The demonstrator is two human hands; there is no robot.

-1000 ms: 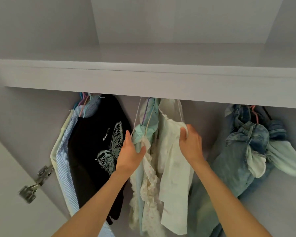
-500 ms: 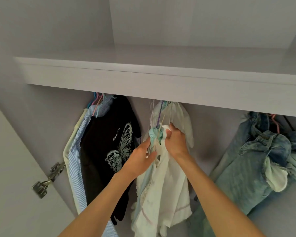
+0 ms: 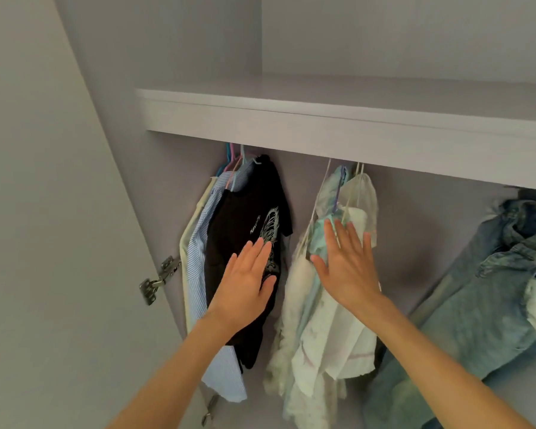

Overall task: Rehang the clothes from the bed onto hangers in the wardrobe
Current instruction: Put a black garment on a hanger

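Observation:
Inside the wardrobe, a black butterfly-print T-shirt (image 3: 245, 212) hangs at the left, in front of a blue striped shirt (image 3: 198, 261) and a cream garment (image 3: 187, 243), on coloured hangers (image 3: 234, 157). A bunch of white and mint tops (image 3: 331, 342) hangs in the middle on thin hangers. My left hand (image 3: 245, 283) is flat with straight fingers in front of the black T-shirt. My right hand (image 3: 347, 264) is spread flat in front of the white and mint tops. Neither hand holds anything.
A white shelf (image 3: 338, 119) runs above the clothes and hides the rail. Blue denim jeans (image 3: 483, 289) hang bunched at the right. The open wardrobe door (image 3: 44, 243) stands at the left with a metal hinge (image 3: 160, 278).
Both hands have let go of the white and mint tops and drawn back with fingers spread. The left hand moved over to the black T-shirt. The view swung to the left.

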